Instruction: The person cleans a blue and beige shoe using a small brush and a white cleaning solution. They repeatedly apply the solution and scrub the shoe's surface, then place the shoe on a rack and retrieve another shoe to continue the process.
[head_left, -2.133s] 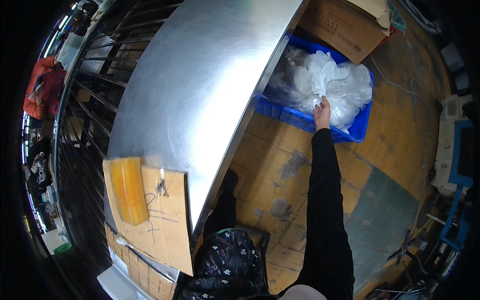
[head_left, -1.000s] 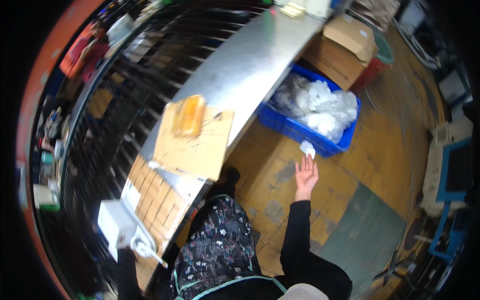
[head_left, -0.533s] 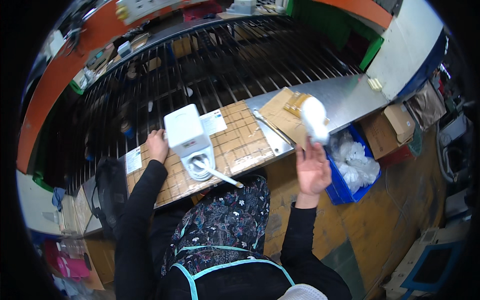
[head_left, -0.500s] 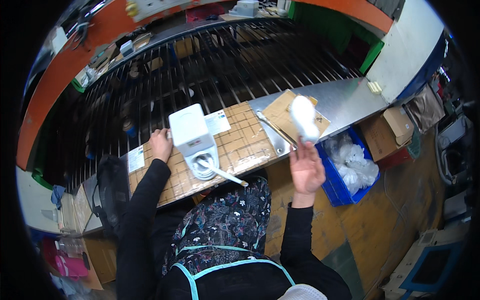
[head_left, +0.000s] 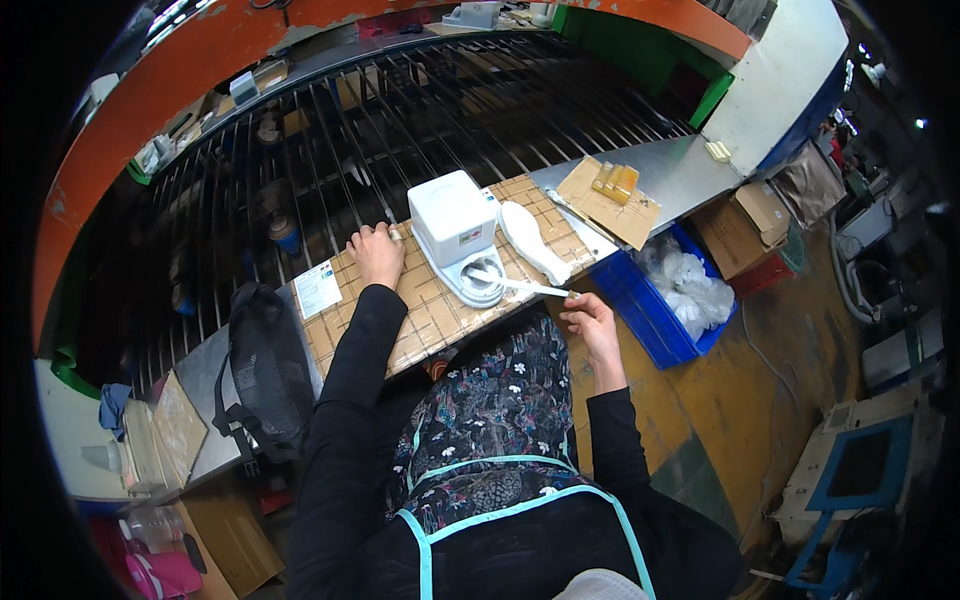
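Observation:
On a tape-striped cardboard sheet (head_left: pixel 425 325) stands a white plastic box-shaped part (head_left: pixel 452 208) with a rounded base and a round cup (head_left: pixel 482 283) at its near end. A thin white stick (head_left: pixel 530 287) with a brownish tip slants out of the cup to the right. Thumb and finger of my right hand (head_left: pixel 594 325) close on that tip. Left of the box, my left hand (head_left: pixel 377 256) rests with curled fingers at the board's far edge; a small pale thing shows at its fingertips, too small to name. A white, bottle-shaped plastic piece (head_left: pixel 532 243) lies right of the box.
Flat cardboard (head_left: pixel 610 205) holds amber-coloured pieces (head_left: pixel 616 183), with a brush (head_left: pixel 580 212) beside it. A blue crate (head_left: pixel 668 345) of plastic bags stands below right. A black bag (head_left: pixel 268 365) sits left. Beyond the bench run dark metal bars (head_left: pixel 340 150).
The white bottle-shaped piece, formerly by my right fingertips, now lies on the board beside the box. My right hand has gone from spread fingers to pinching the stick's tip. The view has shifted.

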